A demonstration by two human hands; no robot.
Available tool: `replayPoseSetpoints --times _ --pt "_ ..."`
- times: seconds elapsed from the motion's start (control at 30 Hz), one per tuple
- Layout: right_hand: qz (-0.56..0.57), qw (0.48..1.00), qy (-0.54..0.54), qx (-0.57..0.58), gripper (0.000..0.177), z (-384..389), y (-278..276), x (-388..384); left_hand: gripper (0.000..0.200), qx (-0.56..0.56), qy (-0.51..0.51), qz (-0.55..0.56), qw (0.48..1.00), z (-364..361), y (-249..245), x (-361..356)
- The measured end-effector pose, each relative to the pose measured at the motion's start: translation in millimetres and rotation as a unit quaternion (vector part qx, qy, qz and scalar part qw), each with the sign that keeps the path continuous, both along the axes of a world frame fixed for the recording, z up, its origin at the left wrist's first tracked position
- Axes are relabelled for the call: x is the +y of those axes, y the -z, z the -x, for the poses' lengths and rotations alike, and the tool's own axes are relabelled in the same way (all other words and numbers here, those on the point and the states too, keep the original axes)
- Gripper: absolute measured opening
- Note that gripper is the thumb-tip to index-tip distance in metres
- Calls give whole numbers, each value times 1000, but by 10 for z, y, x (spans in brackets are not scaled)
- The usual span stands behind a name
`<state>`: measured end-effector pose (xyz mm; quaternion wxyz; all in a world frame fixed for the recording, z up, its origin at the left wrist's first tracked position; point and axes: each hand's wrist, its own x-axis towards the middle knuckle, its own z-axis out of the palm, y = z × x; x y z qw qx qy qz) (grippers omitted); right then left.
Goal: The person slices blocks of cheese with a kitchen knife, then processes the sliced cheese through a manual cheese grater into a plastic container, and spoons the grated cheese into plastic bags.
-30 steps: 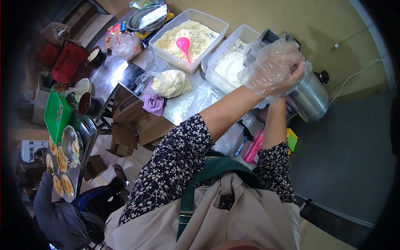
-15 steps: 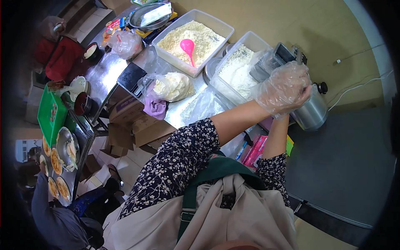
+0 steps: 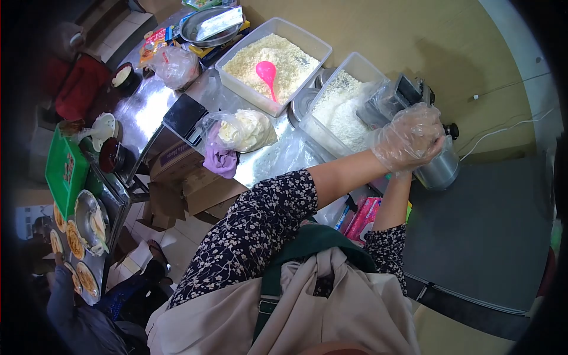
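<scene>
My left hand point(image 3: 409, 135), in a clear plastic glove, is closed with its fingers curled in. What it grips, if anything, is hidden from view. It is beside a grey metal machine point(image 3: 378, 106) with a dark slot at its top, whose lower side sits over a plastic tub of white flour point(image 3: 341, 112). A shiny metal cylinder point(image 3: 439, 168) with a black knob point(image 3: 452, 131) is just behind the hand. My right forearm point(image 3: 395, 201) reaches up under the left hand, which hides the right hand's fingers.
A second tub point(image 3: 325, 41) holds crumbly flour and a pink scoop point(image 3: 267, 74). Near it lie a bag of cream-coloured dough point(image 3: 245, 131), a purple cloth point(image 3: 220, 160) and a black scale point(image 3: 183, 115). A co-worker's sleeve point(image 3: 68, 296) is at lower left, by several round flat pieces.
The camera view has shifted slightly. My left hand stays closed beside the machine, and the right forearm is still below it.
</scene>
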<state>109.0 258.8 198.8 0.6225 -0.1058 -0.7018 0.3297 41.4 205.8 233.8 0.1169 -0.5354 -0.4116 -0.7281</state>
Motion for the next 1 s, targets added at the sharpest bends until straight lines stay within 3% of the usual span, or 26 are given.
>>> replayPoseSetpoints --times 0.1,0.3,0.37,0.5,0.6,0.7,0.77,0.93,1.0 --pt "-15 1000 11 -8 33 13 32 -95 13 -11 29 22 999 -5 -98 40" --pt "-34 998 39 -32 33 48 5 -73 10 -3 -11 44 999 23 -140 73" --pt "-38 997 50 -38 33 52 17 28 9 15 57 13 998 146 -11 35" --pt "-47 994 88 -53 33 -107 -3 -63 10 22 90 -8 996 110 -6 -56" --pt "-65 990 107 -59 33 -141 -37 -77 15 59 132 32 989 198 -30 -130" --pt "-80 988 115 -69 33 -126 -82 -121 27 45 118 43 991 274 -40 -274" --pt "-89 986 118 -71 33 -76 -106 143 37 1 169 70 983 445 66 -362" --pt "-53 993 108 2 38 93 -520 347 36 20 65 205 976 1052 624 -679" --pt "-45 972 229 -39 36 93 -715 483 35 43 5 232 972 1430 936 -682"
